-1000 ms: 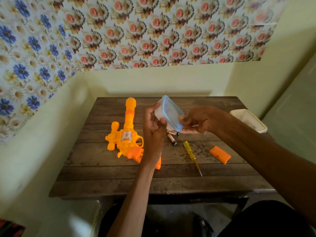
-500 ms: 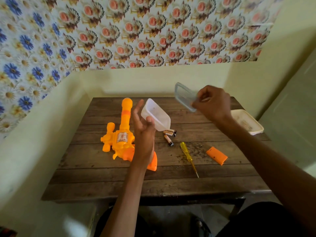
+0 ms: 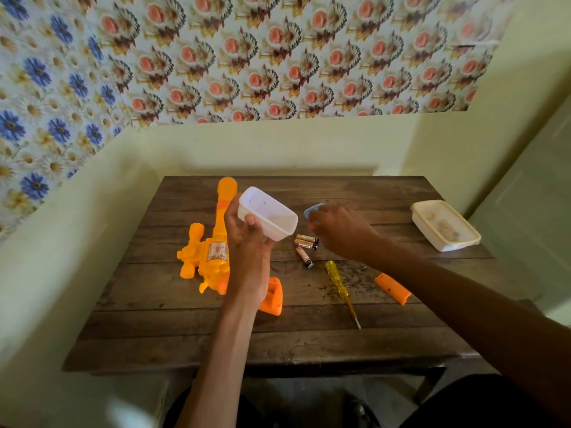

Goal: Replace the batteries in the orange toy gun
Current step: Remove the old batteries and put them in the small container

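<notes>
The orange toy gun [image 3: 213, 251] lies on the left of the wooden table [image 3: 309, 335], its barrel pointing away from me. My left hand [image 3: 248, 251] grips a small white plastic box [image 3: 268, 217], lidless and tilted, above the gun. My right hand [image 3: 338, 230] is low over the table's middle and holds the box's bluish lid [image 3: 312, 209], whose edge pokes out past the fingers. Three batteries [image 3: 306, 245] lie just below that hand. The orange battery cover [image 3: 392, 288] lies further right. Part of the gun's grip is hidden by my left wrist.
A yellow-handled screwdriver [image 3: 338, 282] lies between the batteries and the cover, tip toward me. A second, closed white box [image 3: 445, 225] stands at the table's back right corner. Walls close in on the table's left and far sides.
My right hand pulled the lid off the white box, lifted it to the right, then brought it down to the table. My left hand kept hold of the box, which now faces me without its lid.
</notes>
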